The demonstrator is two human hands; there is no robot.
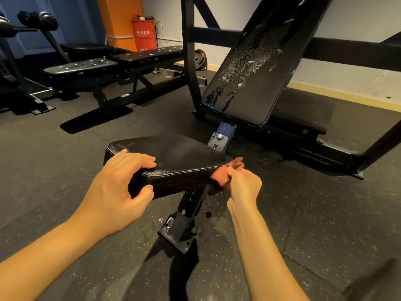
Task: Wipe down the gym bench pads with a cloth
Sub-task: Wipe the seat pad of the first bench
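A black padded seat pad [173,155] sits low in the middle of the view on a black post. My left hand [121,177] grips its near left corner, fingers on top and thumb against the front side. My right hand [243,183] holds a bunched reddish-orange cloth [225,172] against the pad's near right corner. Beyond the seat, the inclined black back pad [256,68] leans up to the right, its cracked surface flecked with pale flakes.
The bench's post and foot plate [182,227] stand on dark rubber flooring between my arms. Black frame uprights and a crossbar [212,35] rise behind the back pad. Two flat benches [112,64] stand at the left rear, a red box [143,35] by the orange wall.
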